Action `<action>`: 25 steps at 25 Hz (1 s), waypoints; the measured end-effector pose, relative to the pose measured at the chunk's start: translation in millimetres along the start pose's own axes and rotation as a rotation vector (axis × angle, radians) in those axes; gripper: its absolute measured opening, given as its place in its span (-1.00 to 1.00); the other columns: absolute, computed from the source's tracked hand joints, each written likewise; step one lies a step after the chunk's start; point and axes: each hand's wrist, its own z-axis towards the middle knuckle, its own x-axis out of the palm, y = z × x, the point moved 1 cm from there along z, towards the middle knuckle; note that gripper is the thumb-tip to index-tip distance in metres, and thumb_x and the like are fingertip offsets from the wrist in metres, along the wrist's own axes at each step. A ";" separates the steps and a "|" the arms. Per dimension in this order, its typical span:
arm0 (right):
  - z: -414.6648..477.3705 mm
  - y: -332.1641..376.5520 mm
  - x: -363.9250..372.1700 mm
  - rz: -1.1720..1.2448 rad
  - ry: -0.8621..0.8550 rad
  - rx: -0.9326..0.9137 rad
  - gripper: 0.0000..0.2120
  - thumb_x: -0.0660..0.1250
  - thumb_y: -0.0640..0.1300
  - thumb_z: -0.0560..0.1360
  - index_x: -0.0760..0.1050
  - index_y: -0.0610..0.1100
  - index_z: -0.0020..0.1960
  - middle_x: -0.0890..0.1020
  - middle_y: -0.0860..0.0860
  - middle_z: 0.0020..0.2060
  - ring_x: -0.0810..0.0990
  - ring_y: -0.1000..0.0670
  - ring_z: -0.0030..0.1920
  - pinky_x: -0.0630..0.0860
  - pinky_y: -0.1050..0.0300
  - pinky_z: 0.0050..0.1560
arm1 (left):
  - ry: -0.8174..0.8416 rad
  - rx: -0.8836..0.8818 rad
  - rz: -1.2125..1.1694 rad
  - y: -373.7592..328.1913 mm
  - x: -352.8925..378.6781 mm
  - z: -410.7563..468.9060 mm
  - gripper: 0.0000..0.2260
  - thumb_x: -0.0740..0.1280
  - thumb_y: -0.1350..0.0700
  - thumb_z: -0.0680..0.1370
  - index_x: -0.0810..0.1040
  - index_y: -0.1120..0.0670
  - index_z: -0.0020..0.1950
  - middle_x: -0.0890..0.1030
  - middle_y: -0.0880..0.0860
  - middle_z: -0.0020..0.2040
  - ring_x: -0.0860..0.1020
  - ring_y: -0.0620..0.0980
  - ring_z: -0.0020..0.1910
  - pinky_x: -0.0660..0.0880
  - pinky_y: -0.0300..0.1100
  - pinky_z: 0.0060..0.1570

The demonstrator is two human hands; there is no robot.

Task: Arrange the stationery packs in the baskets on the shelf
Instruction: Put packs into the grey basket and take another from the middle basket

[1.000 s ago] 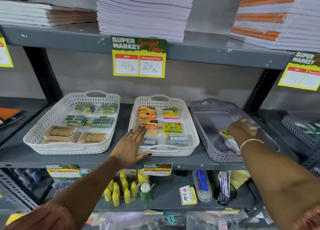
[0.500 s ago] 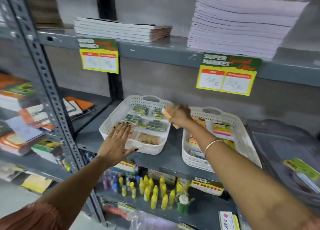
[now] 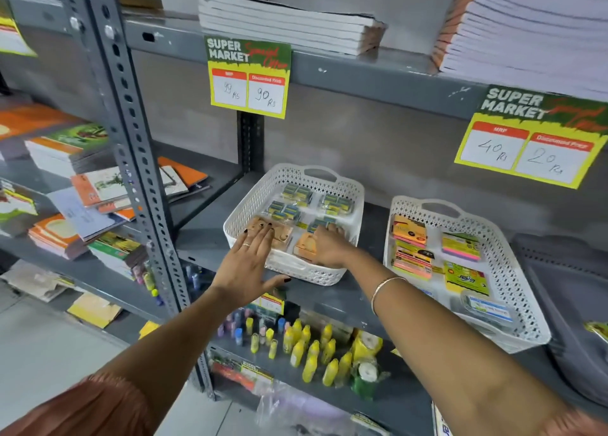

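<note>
Three baskets stand in a row on the grey shelf. The left white basket [image 3: 309, 276] holds several small green and blue packs [image 3: 297, 192] at the back and a tan pack [image 3: 281, 232] at the front left. My right hand [image 3: 330, 246] reaches into its front right corner and grips another tan pack [image 3: 305, 246], which rests on the basket floor. My left hand [image 3: 250, 264] hovers open and flat, fingers spread, over the basket's front left rim. The middle white basket [image 3: 515, 271] holds orange, pink and yellow sticky-note packs. The grey basket [image 3: 575, 291] is at the far right.
A perforated steel upright [image 3: 131, 159] stands left of the basket, with books stacked beyond it. Yellow glue bottles [image 3: 306, 350] crowd the shelf below. Notebook stacks and yellow price tags [image 3: 248, 77] hang on the shelf above.
My right hand came from the grey basket across to the left white basket with a tan pack and lowered it inside. My left hand shifted from the middle basket to the left one.
</note>
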 end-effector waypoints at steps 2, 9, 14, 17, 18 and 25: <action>1.0 -1.0 0.5 -0.012 0.020 -0.008 -0.20 0.33 0.25 0.42 0.19 -0.24 0.42 0.19 -0.26 0.45 0.15 -0.28 0.47 0.20 -0.12 0.47 | -0.010 0.005 0.004 -0.1 1.0 0.4 -0.11 -0.25 -0.42 0.42 0.10 0.27 0.44 0.23 0.21 0.45 0.15 0.10 0.45 0.02 0.06 0.42; -16.3 -8.7 -23.6 0.111 -0.133 -0.032 -0.28 0.34 0.05 0.46 0.14 -0.15 0.50 0.25 -0.17 0.46 0.18 -0.22 0.45 0.23 -0.03 0.43 | -0.033 0.036 0.037 1.7 2.9 0.1 -0.08 -0.29 -0.44 0.40 -0.01 0.26 0.46 0.13 0.20 0.48 0.06 0.08 0.47 -0.09 -0.02 0.45; -46.8 -70.2 -61.1 0.200 -0.416 0.071 -0.50 0.28 -0.11 0.52 0.29 -0.22 0.41 0.38 -0.21 0.37 0.28 -0.24 0.39 0.28 -0.04 0.36 | -0.105 0.072 -0.038 -31.1 -13.7 6.4 -0.15 -0.16 -0.40 0.46 -0.04 0.28 0.45 0.09 0.20 0.47 -0.04 0.05 0.47 -0.15 -0.02 0.42; -76.7 -131.1 -79.2 0.174 -0.527 0.245 -0.56 0.26 -0.15 0.52 0.33 -0.21 0.38 0.41 -0.20 0.34 0.29 -0.21 0.39 0.36 -0.04 0.32 | -0.128 0.209 -0.065 -89.3 -20.7 23.7 -0.18 -0.17 -0.37 0.48 -0.04 0.27 0.44 0.09 0.20 0.46 -0.03 0.07 0.47 -0.05 0.04 0.40; -87.1 -155.0 -82.8 0.165 -0.547 0.317 -0.57 0.25 -0.16 0.53 0.34 -0.20 0.38 0.40 -0.19 0.35 0.28 -0.20 0.40 0.37 -0.04 0.32 | -0.127 0.256 -0.081 -110.7 -20.2 29.3 -0.19 -0.17 -0.37 0.48 -0.01 0.28 0.44 0.12 0.20 0.46 0.03 0.08 0.45 -0.05 0.02 0.39; -175.9 -307.6 -70.4 0.188 -0.434 0.948 -0.45 0.21 -0.07 0.55 0.20 -0.25 0.48 0.27 -0.22 0.46 0.27 -0.23 0.46 0.28 -0.06 0.42 | -0.074 0.455 -0.084 -197.2 -5.2 46.1 -0.23 -0.18 -0.35 0.50 0.03 0.24 0.45 0.15 0.17 0.45 0.07 0.03 0.44 -0.11 -0.11 0.36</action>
